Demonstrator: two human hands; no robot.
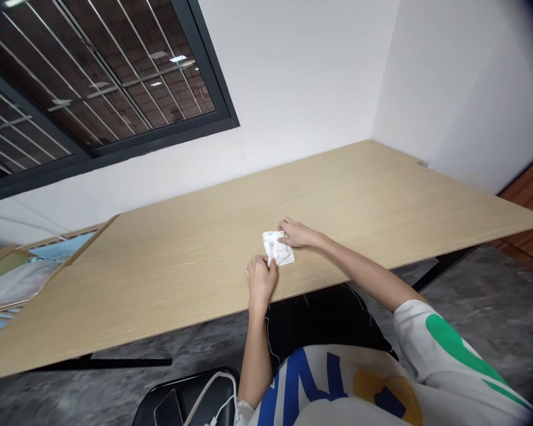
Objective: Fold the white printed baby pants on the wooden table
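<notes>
A small white folded cloth with a faint print [278,248] lies on the light wooden table [182,260] near its front edge. My left hand [261,279] rests at the cloth's near corner, fingers curled and pinching its edge. My right hand [295,233] lies on the cloth's far right side, fingers bent and pressing on its top edge. Both hands touch the cloth, which stays flat on the table.
White walls meet in a corner behind the table, with a dark-framed window [93,77] at upper left. A black chair [190,399] with a phone and white cable stands at lower left. A wooden-framed bin with blue and white cloth [22,278] sits at the left.
</notes>
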